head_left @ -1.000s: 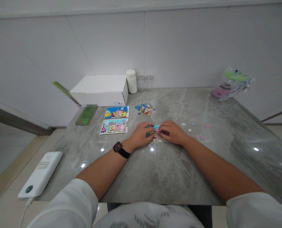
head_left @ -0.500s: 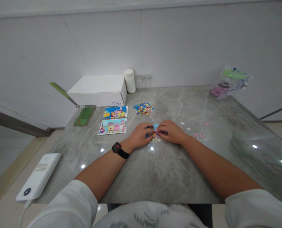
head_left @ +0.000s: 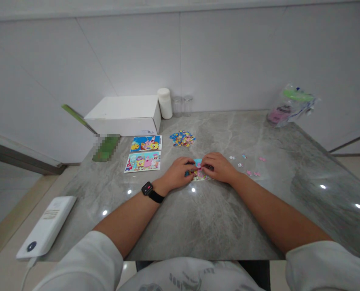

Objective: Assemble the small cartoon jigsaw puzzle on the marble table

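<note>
A small, partly covered jigsaw puzzle (head_left: 202,175), pink, blue and yellow, lies flat on the grey marbled table between my hands. My left hand (head_left: 180,173), with a black watch (head_left: 147,188) on the wrist, has its fingers curled over the puzzle's left side, thumb and fingertips holding it. From the right, my right hand (head_left: 219,167) bends over the top of the puzzle, its fingertips pinched at a small pink puzzle piece (head_left: 199,166). The fingers hide most of that piece and much of the picture.
Several loose pieces (head_left: 249,173) lie to the right. Beyond my hands is a heap of puzzle pieces (head_left: 182,138). Two picture cards (head_left: 142,161) lie left, before a white box (head_left: 123,115). A bottle (head_left: 164,104), two glasses and a bagged cup (head_left: 284,107) stand farther back.
The view has shifted slightly. My right fingers have moved a little over the puzzle, while my left hand stays nearly in place.
</note>
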`<action>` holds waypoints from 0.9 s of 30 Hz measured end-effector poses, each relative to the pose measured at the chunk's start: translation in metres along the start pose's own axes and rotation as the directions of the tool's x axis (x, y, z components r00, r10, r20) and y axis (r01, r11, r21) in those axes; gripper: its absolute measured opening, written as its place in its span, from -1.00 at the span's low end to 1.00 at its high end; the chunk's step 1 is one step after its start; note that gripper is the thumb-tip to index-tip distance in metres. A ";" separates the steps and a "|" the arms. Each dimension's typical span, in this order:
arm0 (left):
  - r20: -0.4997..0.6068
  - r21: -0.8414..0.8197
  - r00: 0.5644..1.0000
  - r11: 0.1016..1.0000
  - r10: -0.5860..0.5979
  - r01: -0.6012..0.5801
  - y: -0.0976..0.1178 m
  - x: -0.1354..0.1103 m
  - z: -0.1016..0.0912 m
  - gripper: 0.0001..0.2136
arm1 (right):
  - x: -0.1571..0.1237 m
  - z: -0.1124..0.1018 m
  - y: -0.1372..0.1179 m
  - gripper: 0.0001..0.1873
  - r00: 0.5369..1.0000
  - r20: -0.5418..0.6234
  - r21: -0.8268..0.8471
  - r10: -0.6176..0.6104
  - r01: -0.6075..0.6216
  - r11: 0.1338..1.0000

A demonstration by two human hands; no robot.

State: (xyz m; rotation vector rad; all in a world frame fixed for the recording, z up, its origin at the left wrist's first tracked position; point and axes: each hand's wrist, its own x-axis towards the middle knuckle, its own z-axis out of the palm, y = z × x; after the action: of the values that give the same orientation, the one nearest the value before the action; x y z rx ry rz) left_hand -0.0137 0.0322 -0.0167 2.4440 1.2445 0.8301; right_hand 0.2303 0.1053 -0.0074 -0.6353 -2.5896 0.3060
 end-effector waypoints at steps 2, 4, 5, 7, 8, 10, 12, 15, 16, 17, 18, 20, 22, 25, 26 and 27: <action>0.000 -0.001 1.000 1.000 -0.003 0.003 0.001 0.000 -0.001 -0.77 | 0.000 0.000 0.000 -0.91 0.999 -0.031 -0.019 0.028 -0.029 0.999; 0.002 -0.002 1.000 1.000 -0.003 0.003 0.001 0.000 -0.001 -0.77 | 0.000 0.000 0.001 -0.90 0.999 -0.042 -0.024 0.025 -0.026 0.999; 0.003 -0.002 1.000 1.000 -0.002 0.002 0.001 0.000 -0.001 -0.77 | 0.000 0.000 0.001 -0.89 0.999 -0.039 -0.022 0.016 -0.017 1.000; 0.007 -0.001 1.000 1.000 -0.002 0.002 0.002 0.000 -0.001 -0.77 | 0.000 0.001 0.000 -0.89 1.000 -0.030 -0.014 0.000 -0.001 1.000; 0.009 -0.001 1.000 1.000 -0.002 0.002 0.002 0.000 -0.001 -0.77 | -0.001 0.001 0.000 -0.89 1.000 -0.027 -0.008 -0.005 0.004 1.000; 0.011 -0.002 1.000 1.000 -0.003 0.003 0.001 0.000 -0.001 -0.76 | -0.001 0.002 0.000 -0.89 1.000 -0.019 0.002 -0.009 0.009 1.000; 0.017 -0.004 1.000 1.000 -0.001 0.001 0.002 0.001 -0.001 -0.75 | -0.001 0.003 0.001 -0.88 1.000 -0.018 0.008 -0.007 0.007 1.000; 0.024 -0.005 1.000 1.000 0.000 0.000 0.002 0.001 -0.002 -0.74 | -0.001 0.004 0.001 -0.89 1.000 -0.017 -0.002 -0.011 0.011 1.000; 0.024 -0.005 1.000 1.000 0.002 -0.002 0.002 0.001 -0.002 -0.74 | 0.000 0.005 0.001 -0.88 1.000 -0.016 -0.009 -0.013 0.013 1.000; 0.022 -0.006 1.000 1.000 0.004 -0.004 0.002 0.001 -0.002 -0.75 | 0.000 0.005 0.001 -0.88 1.000 -0.012 -0.015 -0.015 0.015 1.000; 0.020 -0.008 1.000 1.000 0.008 -0.008 0.002 0.002 -0.002 -0.75 | 0.000 0.005 0.001 -0.87 1.000 -0.008 -0.021 -0.015 0.015 1.000; 0.017 -0.011 1.000 1.000 0.011 -0.011 0.002 0.001 -0.002 -0.76 | 0.001 0.005 0.000 -0.86 1.000 -0.011 -0.026 -0.007 0.007 1.000; 0.011 -0.014 1.000 1.000 0.012 -0.011 0.001 0.001 -0.001 -0.77 | 0.001 0.005 0.001 -0.85 0.999 -0.033 -0.025 0.008 -0.008 1.000; -0.005 -0.031 1.000 0.999 0.008 -0.008 0.000 0.001 -0.001 -0.78 | 0.000 0.005 0.002 -0.84 0.996 -0.078 -0.021 0.032 -0.033 0.999; -0.018 -0.041 1.000 0.999 0.000 -0.001 0.000 0.001 -0.001 -0.79 | 0.000 0.004 0.002 -0.84 0.995 -0.087 -0.018 0.039 -0.040 0.999; -0.034 -0.052 0.999 0.999 -0.011 0.010 0.000 0.001 -0.002 -0.80 | 0.000 0.004 0.001 -0.84 0.994 -0.100 -0.015 0.046 -0.048 0.999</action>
State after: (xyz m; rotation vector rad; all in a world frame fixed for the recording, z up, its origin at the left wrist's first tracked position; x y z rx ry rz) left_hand -0.0143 0.0334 -0.0147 2.3901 1.2307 0.8937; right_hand 0.2291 0.1061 -0.0109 -0.7011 -2.4880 0.2601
